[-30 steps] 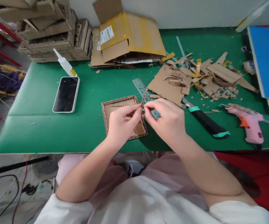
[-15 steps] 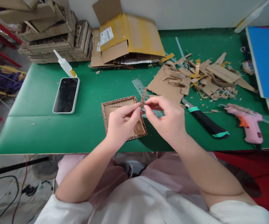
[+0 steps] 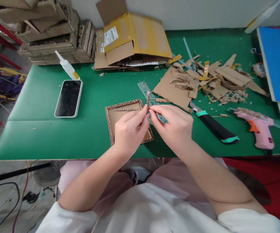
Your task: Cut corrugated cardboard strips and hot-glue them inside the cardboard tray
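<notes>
Between my two hands stands a narrow cardboard strip (image 3: 148, 98), its upper end pointing away from me. My left hand (image 3: 131, 129) pinches it between thumb and fingers from the left. From the right, the thumb and forefinger of my right hand (image 3: 175, 124) close on the same strip. Beneath my left hand lies a shallow cardboard tray (image 3: 109, 124) with corrugated edges, partly covered by the hand. A loose corrugated strip (image 3: 125, 109) rests inside it. Behind my fingers is a clear plastic ruler (image 3: 143, 86), partly hidden.
A utility knife (image 3: 216, 127) and a pink glue gun (image 3: 261, 126) lie at right. Cardboard scraps (image 3: 217, 76) spread behind them. A phone (image 3: 69, 98) and a glue bottle (image 3: 67, 67) are at left. Along the back stand a taped box (image 3: 147, 35) and stacked cardboard (image 3: 52, 45).
The strip has turned more upright between my fingers. My left hand has rotated slightly, its fingers curling in more, and my right hand has dropped a little, uncovering another cardboard piece behind it.
</notes>
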Demonstrator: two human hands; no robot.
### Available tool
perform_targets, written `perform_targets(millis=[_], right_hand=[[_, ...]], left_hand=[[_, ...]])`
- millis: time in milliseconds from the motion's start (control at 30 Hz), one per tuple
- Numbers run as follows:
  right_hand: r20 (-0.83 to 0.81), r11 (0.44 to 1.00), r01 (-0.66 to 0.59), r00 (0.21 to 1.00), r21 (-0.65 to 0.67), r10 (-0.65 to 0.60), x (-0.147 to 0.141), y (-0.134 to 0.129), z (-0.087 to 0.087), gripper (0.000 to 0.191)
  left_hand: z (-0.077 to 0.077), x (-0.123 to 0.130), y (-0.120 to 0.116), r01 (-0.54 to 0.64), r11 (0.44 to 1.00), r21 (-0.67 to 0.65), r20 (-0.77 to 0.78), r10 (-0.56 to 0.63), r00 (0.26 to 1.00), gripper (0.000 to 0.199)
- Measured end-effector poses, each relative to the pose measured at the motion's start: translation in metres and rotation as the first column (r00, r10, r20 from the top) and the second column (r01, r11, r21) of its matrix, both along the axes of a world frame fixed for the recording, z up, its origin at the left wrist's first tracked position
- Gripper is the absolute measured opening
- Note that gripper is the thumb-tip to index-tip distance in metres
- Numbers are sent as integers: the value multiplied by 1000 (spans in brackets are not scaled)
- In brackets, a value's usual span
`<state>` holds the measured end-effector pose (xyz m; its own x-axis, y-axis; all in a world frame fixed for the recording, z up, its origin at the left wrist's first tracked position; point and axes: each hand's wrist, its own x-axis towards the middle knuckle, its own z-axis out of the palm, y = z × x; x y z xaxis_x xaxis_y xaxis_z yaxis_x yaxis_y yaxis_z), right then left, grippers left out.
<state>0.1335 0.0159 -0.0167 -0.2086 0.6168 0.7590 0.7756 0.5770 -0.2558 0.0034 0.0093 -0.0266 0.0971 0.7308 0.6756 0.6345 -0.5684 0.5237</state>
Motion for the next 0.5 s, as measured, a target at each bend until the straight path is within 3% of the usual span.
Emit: perform_targets(millis=[133, 300, 500], right_hand=[[27, 999, 36, 999, 7, -36, -2, 0, -1, 8], [-36, 998, 59, 998, -33, -60, -3, 1, -3, 9], [-130, 993, -2, 991, -115, -13, -1, 4, 0, 9]], left_hand=[[0, 1, 0, 25, 999, -35, 32, -24, 999, 19], [6, -1, -1, 90, 974, -208, 146, -60, 987, 19], [11, -4, 1, 222, 838, -498, 403, -3, 915, 19]])
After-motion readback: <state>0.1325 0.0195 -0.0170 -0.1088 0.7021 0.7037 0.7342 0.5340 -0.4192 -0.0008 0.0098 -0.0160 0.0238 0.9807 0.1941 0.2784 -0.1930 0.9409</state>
